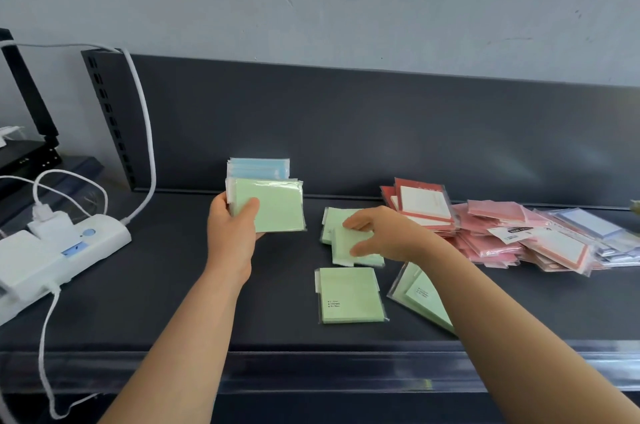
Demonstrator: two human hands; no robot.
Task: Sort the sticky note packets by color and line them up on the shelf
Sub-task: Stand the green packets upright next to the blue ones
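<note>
My left hand (232, 228) grips a stack of green sticky note packets (277, 206) above the dark shelf (173, 302). Behind that stack stand blue packets (259, 167), upright against the back panel. My right hand (381, 233) pinches a green packet (346, 243) lying on top of another green one, thumb at its near edge and fingers at its far edge. One more green packet (349, 295) lies flat nearer the front. A further green packet (420, 295) lies partly hidden under my right forearm.
A loose pile of pink and red-framed packets (491, 233) fills the right side, with pale lilac packets (588, 221) at the far right. A white power strip (65, 250) with plugs and cables lies at the left. The shelf's front edge carries a clear plastic strip (311, 368).
</note>
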